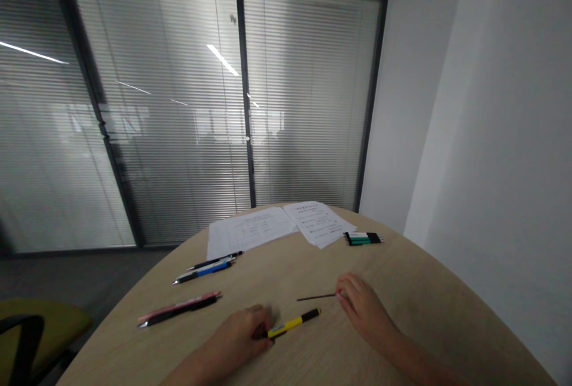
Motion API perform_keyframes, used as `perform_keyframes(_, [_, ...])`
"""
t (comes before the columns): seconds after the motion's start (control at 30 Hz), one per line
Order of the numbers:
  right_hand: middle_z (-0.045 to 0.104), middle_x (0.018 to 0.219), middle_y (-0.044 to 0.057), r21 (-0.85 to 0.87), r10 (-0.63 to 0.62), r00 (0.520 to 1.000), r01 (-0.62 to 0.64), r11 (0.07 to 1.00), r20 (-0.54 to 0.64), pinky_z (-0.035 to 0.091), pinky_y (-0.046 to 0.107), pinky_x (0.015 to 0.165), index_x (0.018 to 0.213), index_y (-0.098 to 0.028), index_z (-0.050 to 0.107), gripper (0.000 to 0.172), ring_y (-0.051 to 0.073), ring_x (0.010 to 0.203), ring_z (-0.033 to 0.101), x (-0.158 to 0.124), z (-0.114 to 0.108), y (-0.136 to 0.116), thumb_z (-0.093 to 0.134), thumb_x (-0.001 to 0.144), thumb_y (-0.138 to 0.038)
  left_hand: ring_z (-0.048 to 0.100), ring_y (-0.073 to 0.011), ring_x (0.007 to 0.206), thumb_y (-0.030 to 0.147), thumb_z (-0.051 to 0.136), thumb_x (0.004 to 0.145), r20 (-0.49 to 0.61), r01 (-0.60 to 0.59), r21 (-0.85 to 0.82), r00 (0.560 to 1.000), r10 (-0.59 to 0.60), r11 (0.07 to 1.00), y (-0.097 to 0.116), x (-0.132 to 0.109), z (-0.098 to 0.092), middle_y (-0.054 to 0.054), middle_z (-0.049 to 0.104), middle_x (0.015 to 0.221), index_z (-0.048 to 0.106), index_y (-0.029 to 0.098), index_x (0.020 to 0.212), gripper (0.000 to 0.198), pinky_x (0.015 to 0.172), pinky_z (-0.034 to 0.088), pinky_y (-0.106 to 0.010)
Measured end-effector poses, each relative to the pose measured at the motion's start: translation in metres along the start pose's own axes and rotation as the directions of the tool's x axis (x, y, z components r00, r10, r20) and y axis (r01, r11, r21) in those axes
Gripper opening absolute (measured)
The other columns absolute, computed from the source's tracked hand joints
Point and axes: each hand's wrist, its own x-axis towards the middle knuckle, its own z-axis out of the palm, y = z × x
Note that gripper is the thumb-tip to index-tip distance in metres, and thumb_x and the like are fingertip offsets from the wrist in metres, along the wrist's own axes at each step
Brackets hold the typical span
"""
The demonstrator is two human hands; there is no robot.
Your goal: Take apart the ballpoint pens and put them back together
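My left hand (pixel 241 332) is closed on the near end of a yellow pen (pixel 291 324) with a black far end, held low over the wooden table. The pen points right and slightly away from me. To its right, my right hand (pixel 364 311) pinches one end of a thin dark rod (pixel 316 298) that looks like a pen refill. The rod's free end points left, just beyond the yellow pen and apart from it. The left fingertips partly hide the pen's near end.
Pink and black pens (pixel 181 308) lie on the round table (pixel 272 267) at left, with blue and black pens (pixel 205 270) beyond them. Printed sheets (pixel 254 228) lie at the far edge. A green-and-black pen bundle (pixel 363 239) sits at right. A yellow chair (pixel 58 323) stands at left.
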Motion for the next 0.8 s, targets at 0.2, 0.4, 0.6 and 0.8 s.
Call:
perform_keyframes(0.2, [0.055, 0.082, 0.003, 0.022, -0.056, 0.998, 0.056, 0.998, 0.009, 0.041, 0.03, 0.072, 0.079, -0.02, 0.048, 0.013, 0.016, 0.079, 0.051, -0.004, -0.001, -0.013, 0.037, 0.083, -0.015, 0.051, -0.0136, 0.068, 0.023, 0.053, 0.066, 0.028, -0.063, -0.048, 0.998, 0.064, 0.997, 0.003, 0.001, 0.006, 0.001, 0.055, 0.078, 0.056, 0.021, 0.073, 0.008, 0.056, 0.033, -0.02])
perform_keyframes(0.4, [0.056, 0.083, 0.004, 0.029, -0.094, 0.995, 0.093, 0.995, 0.021, 0.041, 0.031, 0.074, 0.079, -0.019, 0.048, 0.014, 0.017, 0.081, 0.05, -0.006, 0.0, -0.017, 0.036, 0.082, -0.013, 0.052, -0.0142, 0.068, 0.029, 0.055, 0.07, 0.023, -0.064, -0.045, 0.998, 0.065, 0.997, 0.005, -0.002, 0.005, 0.001, 0.056, 0.078, 0.055, 0.02, 0.076, 0.011, 0.056, 0.032, -0.021])
perform_keyframes(0.6, [0.056, 0.081, 0.003, -0.009, -0.178, 0.984, 0.178, 0.984, -0.005, 0.04, 0.031, 0.072, 0.078, -0.019, 0.049, 0.014, 0.017, 0.078, 0.05, -0.009, 0.003, -0.024, 0.038, 0.081, -0.013, 0.053, -0.0131, 0.071, 0.03, 0.05, 0.076, -0.029, -0.079, -0.073, 0.997, 0.077, 0.994, 0.007, 0.0, 0.007, 0.001, 0.056, 0.081, 0.055, 0.021, 0.084, 0.013, 0.061, 0.035, -0.02])
perform_keyframes(0.8, [0.056, 0.078, 0.002, -0.043, -0.199, 0.98, 0.197, 0.979, -0.029, 0.039, 0.03, 0.071, 0.077, -0.02, 0.049, 0.013, 0.016, 0.075, 0.05, -0.009, 0.004, -0.027, 0.039, 0.081, -0.013, 0.053, -0.011, 0.071, 0.024, 0.042, 0.08, -0.032, -0.116, -0.075, 0.993, 0.114, 0.99, 0.003, 0.003, 0.013, 0.001, 0.055, 0.079, 0.057, 0.021, 0.076, 0.015, 0.063, 0.036, -0.018])
